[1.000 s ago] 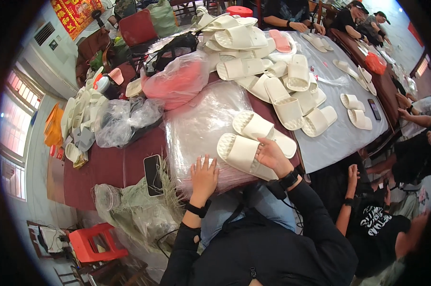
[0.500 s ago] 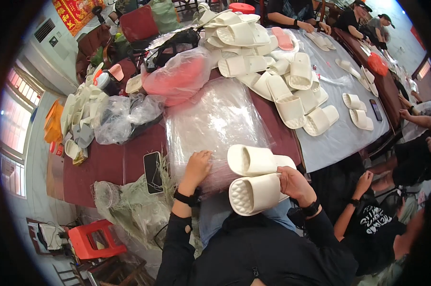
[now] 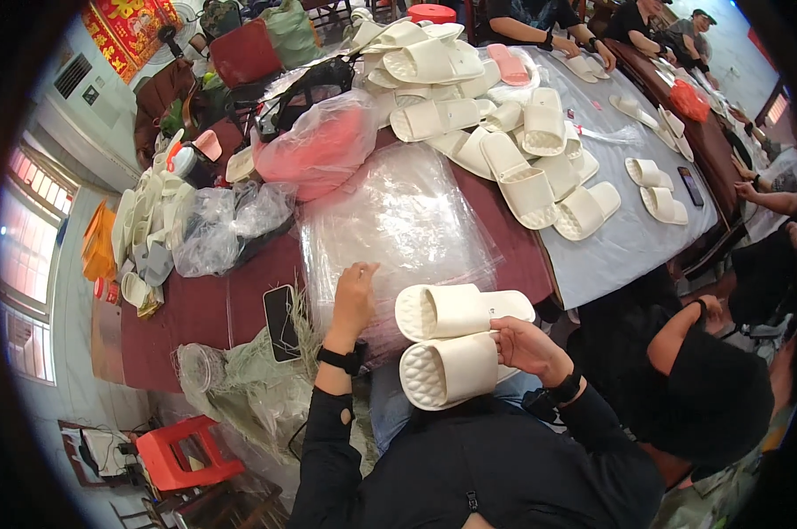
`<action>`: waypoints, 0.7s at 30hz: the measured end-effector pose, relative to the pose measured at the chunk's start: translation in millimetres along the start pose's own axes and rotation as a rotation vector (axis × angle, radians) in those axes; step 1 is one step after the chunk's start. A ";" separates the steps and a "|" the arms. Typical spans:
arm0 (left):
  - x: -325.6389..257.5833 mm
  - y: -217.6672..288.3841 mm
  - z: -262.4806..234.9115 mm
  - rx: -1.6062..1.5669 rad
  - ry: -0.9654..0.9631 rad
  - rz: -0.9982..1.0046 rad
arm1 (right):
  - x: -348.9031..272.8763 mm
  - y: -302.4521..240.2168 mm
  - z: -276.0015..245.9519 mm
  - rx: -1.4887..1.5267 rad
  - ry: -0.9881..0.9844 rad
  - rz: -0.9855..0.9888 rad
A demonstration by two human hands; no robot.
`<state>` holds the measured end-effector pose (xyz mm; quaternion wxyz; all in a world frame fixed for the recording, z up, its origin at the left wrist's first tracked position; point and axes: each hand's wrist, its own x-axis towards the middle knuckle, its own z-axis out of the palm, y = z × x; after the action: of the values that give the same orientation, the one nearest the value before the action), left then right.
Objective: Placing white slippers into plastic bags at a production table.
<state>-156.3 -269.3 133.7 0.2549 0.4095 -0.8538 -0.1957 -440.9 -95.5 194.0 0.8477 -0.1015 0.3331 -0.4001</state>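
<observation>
My right hand is closed on a pair of cream slippers, gripped between thumb and fingers along their inner sides. The upper slipper and the lower slipper lie side by side above my lap, with bumpy insoles facing up. My left hand rests at the left side of a stack of clear plastic bags on the table, its fingers loosely bent and apart. No thing shows in it. A dark phone lies left of my left wrist.
A heap of cream slippers spreads over the table's right and far side. Pink items in a clear bag and a crumpled clear bag lie left. A red stool stands lower left. A person in black is close at my right.
The slippers and my right hand have shifted left and slightly down. My left hand has moved a little up and left. The person at right has leaned in closer.
</observation>
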 end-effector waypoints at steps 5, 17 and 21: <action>15.1 21.4 -6.9 0.485 0.287 -0.116 | 4.4 3.4 -8.5 0.013 -0.037 -0.017; 18.5 -8.9 -7.3 0.403 0.152 -0.115 | 26.1 5.7 8.0 0.196 -0.030 -0.151; 16.1 -11.6 -5.0 0.495 0.124 -0.086 | 43.7 10.2 5.0 0.284 -0.107 -0.198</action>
<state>-154.9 -289.6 135.8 0.1900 0.5066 -0.8403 0.0341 -411.5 -121.8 172.2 0.8264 -0.0341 0.2161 -0.5189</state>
